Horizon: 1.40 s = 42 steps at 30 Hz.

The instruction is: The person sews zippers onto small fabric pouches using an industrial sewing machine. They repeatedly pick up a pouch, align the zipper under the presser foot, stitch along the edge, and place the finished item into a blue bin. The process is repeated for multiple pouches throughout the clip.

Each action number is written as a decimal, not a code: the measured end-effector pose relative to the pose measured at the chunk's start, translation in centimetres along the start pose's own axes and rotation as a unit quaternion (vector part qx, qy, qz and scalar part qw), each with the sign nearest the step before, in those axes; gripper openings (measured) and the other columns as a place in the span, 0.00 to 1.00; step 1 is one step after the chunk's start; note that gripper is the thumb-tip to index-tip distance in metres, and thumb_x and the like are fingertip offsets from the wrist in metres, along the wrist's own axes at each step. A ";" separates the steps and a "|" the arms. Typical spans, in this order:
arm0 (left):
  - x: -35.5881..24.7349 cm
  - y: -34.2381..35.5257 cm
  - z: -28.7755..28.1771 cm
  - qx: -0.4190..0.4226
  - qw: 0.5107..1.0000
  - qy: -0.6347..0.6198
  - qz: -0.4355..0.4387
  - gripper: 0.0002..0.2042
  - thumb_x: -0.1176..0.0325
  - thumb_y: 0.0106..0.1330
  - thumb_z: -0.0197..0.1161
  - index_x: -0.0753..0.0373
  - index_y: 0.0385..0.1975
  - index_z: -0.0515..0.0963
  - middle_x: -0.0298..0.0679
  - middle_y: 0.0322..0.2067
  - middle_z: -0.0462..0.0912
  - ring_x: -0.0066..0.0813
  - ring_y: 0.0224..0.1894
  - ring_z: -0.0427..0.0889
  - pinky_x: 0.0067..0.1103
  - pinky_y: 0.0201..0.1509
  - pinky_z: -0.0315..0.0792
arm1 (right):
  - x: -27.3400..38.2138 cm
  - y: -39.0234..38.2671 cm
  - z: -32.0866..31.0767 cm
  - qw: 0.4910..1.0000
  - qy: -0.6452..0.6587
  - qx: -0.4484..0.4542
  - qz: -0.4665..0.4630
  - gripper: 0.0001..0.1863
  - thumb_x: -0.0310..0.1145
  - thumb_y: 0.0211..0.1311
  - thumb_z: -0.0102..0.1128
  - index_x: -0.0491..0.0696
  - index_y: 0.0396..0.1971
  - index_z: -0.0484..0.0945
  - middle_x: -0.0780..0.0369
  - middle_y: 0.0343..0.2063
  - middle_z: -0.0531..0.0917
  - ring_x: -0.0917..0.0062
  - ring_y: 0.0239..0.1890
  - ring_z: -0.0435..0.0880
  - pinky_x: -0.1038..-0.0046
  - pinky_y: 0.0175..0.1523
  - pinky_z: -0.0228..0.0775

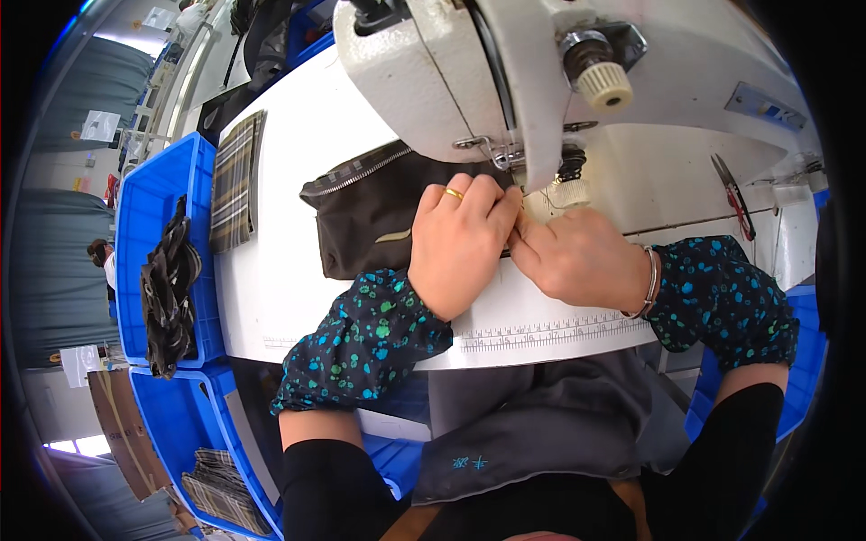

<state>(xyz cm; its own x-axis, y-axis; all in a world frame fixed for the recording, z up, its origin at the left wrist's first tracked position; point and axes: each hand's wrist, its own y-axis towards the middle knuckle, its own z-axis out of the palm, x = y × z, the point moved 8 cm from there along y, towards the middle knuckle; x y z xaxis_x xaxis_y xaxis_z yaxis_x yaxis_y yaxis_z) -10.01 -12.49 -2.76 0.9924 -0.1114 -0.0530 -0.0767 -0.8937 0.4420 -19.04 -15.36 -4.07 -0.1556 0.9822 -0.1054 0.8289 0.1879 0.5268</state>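
A dark brown fabric piece with a metal zipper along its upper edge lies on the white table, a small pale curved mark on its front. My left hand, with a gold ring, is closed on the right end of this piece, fingers curled close to the needle area of the white sewing machine. Against its fingertips, my right hand pinches with thumb and forefinger; what it grips is hidden. The fabric's right end disappears beneath the fingers and the machine head.
Plaid fabric lies at the table's left edge. Beside it a blue bin holds dark pieces; a lower blue bin holds folded plaid pieces. Red-handled scissors lie at the right. A ruler strip runs along the near edge.
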 end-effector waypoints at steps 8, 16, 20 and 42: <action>0.6 -0.2 -1.6 0.009 0.998 0.005 -0.056 0.12 0.70 0.56 0.63 0.58 0.41 0.83 0.31 0.36 0.78 0.30 0.40 0.79 0.28 0.45 0.71 | 0.1 -0.2 -0.5 1.000 -0.002 -0.008 -0.014 0.13 0.31 0.51 0.63 0.38 0.34 0.84 0.45 0.39 0.87 0.77 0.17 0.82 0.74 0.21 0.72; -0.5 -0.9 -1.9 0.034 0.999 0.026 0.008 0.10 0.69 0.54 0.65 0.57 0.37 0.84 0.29 0.34 0.80 0.30 0.42 0.80 0.34 0.60 0.71 | 1.4 -0.4 -0.8 0.999 0.036 0.008 -0.010 0.15 0.31 0.51 0.63 0.36 0.36 0.84 0.42 0.39 0.87 0.76 0.17 0.82 0.74 0.20 0.73; -0.5 -0.9 -1.9 0.030 0.999 0.020 0.017 0.11 0.69 0.54 0.65 0.57 0.37 0.84 0.29 0.35 0.79 0.30 0.42 0.79 0.35 0.60 0.70 | 1.4 -0.4 -0.8 0.999 0.038 0.005 -0.012 0.15 0.30 0.51 0.63 0.35 0.36 0.84 0.41 0.39 0.86 0.76 0.17 0.82 0.75 0.20 0.73; 1.6 0.4 -1.2 -0.014 1.000 0.016 -0.007 0.12 0.74 0.56 0.67 0.58 0.41 0.87 0.31 0.39 0.88 0.35 0.45 0.86 0.31 0.48 0.75 | -1.0 0.6 -0.3 0.998 0.014 0.012 0.054 0.17 0.28 0.55 0.61 0.35 0.43 0.83 0.61 0.26 0.83 0.79 0.19 0.82 0.76 0.23 0.72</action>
<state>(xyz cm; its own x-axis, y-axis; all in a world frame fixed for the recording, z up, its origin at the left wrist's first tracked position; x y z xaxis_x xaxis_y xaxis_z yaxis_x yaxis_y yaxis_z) -8.30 -12.50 -1.64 0.9959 -0.0854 -0.0311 -0.0612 -0.8828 0.4657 -18.55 -16.26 -3.35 -0.0790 0.9965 -0.0254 0.8547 0.0809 0.5128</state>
